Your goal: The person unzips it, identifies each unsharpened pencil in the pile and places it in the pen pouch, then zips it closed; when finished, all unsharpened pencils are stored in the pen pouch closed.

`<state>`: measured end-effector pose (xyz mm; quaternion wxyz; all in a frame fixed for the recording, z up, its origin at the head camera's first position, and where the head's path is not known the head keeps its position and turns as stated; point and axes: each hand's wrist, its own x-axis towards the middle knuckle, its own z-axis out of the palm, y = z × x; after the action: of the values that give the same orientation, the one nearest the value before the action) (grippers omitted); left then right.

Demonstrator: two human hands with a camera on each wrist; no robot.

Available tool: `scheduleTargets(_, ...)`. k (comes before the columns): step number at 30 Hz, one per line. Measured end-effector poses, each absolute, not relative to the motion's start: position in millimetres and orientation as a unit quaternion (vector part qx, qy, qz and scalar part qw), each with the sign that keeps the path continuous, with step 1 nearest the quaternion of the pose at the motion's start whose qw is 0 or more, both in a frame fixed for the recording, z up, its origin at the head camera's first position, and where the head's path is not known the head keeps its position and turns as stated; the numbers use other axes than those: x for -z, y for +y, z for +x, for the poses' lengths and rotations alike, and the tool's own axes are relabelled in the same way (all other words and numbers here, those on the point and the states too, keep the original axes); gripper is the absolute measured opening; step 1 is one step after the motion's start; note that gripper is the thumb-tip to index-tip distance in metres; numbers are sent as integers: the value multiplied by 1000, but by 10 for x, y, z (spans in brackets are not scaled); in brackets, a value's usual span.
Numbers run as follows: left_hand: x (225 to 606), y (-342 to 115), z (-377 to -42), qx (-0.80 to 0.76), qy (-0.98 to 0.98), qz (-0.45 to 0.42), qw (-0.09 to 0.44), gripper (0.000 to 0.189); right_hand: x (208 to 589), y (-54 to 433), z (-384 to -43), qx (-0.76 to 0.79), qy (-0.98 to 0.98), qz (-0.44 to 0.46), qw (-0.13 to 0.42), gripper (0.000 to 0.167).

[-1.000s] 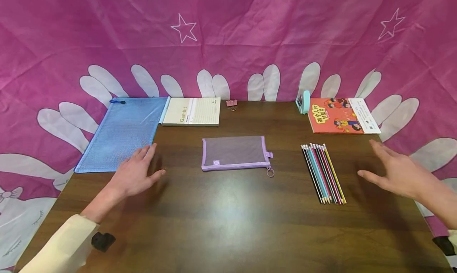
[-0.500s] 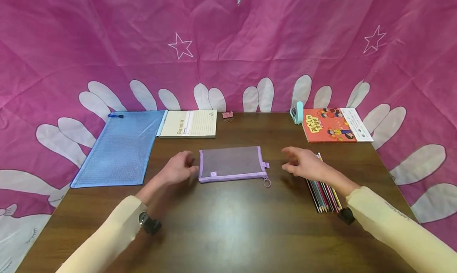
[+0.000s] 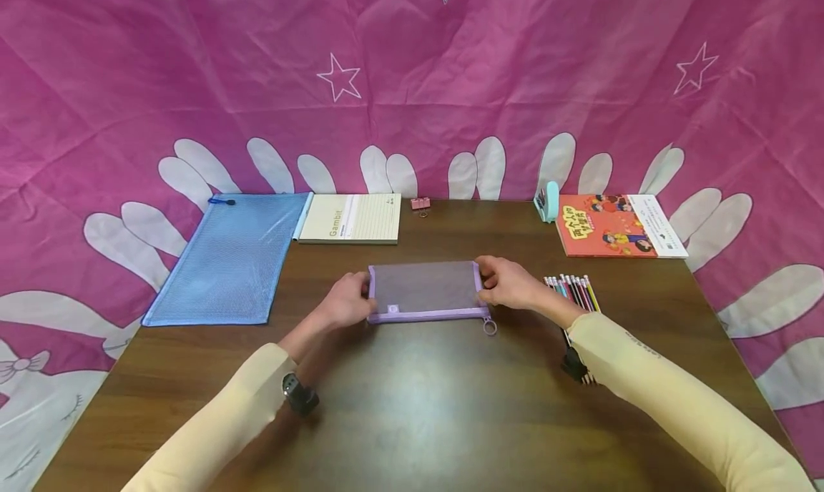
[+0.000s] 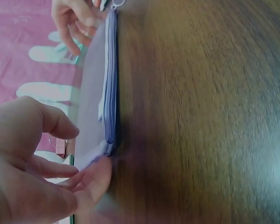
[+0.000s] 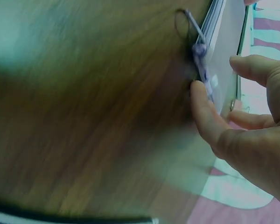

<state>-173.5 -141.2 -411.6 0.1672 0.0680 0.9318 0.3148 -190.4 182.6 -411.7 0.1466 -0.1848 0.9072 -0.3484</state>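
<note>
The work looks to be at its very start: both hands are at the lavender mesh pencil pouch (image 3: 421,286), which lies flat in the middle of the desk (image 3: 412,420). The left hand (image 3: 346,299) is at its left end, the thumb touching the near corner and the other fingers bent beside the short edge. The right hand (image 3: 511,283) is at the opposite end, its thumb at the zipper corner and its index finger held away. Each grip is part open around its end; I cannot tell whether either has closed on the mesh.

What seems left is the handling of the pouch itself. The pencils (image 3: 575,290) lie in a bundle to its right, outside it and partly hidden by the right forearm; if they belong in it, none of that is done.

As for containers, the pouch is thin and nothing shows through its mesh. Its zipper runs along the near edge, with the ring pull (image 3: 490,327) hanging at the right end; whether the zipper is open is unclear. The blue mesh zip folder (image 3: 222,267) at the left lies flat too, with no contents to be made out; beside its right edge is the Gambit notebook (image 3: 360,220).
</note>
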Motion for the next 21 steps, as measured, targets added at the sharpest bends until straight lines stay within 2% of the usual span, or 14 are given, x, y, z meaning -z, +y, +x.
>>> scheduleTargets(9,4112,-1383,-1755,-332,927,62,163,56,4171,1784,-1909,385,900,-149,141,70)
scheduleTargets(21,4146,-1364,-1748,-354,920,45,162,61,4253,1867,-1914,508,836,-97,184,68)
